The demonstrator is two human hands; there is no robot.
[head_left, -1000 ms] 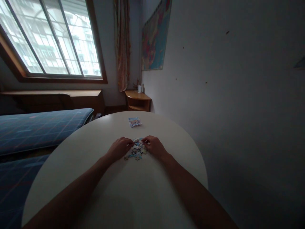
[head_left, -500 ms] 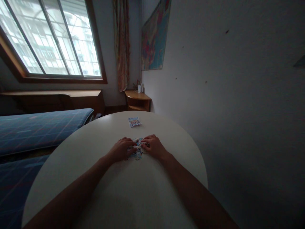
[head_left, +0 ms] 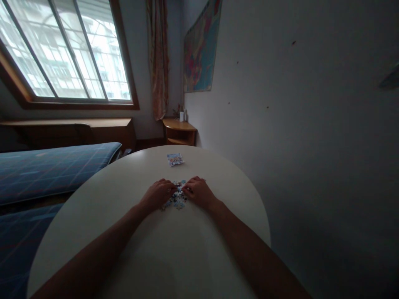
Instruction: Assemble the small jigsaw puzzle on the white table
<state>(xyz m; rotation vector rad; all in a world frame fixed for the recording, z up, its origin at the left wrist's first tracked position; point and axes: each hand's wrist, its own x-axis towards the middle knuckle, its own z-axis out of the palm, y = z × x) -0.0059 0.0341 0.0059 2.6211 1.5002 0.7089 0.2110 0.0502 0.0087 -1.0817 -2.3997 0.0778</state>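
Note:
A small heap of loose jigsaw puzzle pieces (head_left: 178, 203), mostly pale blue, white and dark, lies on the white round table (head_left: 174, 249). From the left, my left hand (head_left: 158, 193) reaches the heap with thumb and fingers closed in a pinch on a puzzle piece, mostly covered by the fingertips. Opposite it, my right hand (head_left: 198, 192) pinches a puzzle piece at the heap's right side. The fingertips of both hands are a short gap apart. Some pieces are hidden under the hands.
Beyond the heap lies a small colourful picture packet (head_left: 175, 160). A blue plaid mattress (head_left: 56, 166) is beside the table on the left, and the wall (head_left: 311, 145) runs along the right. A wooden corner shelf (head_left: 179, 124) stands behind the table.
The thumbs and fingers of both hands, spread over the pieces before, have drawn together into pinches. More of the heap's near part shows. The view has shifted slightly.

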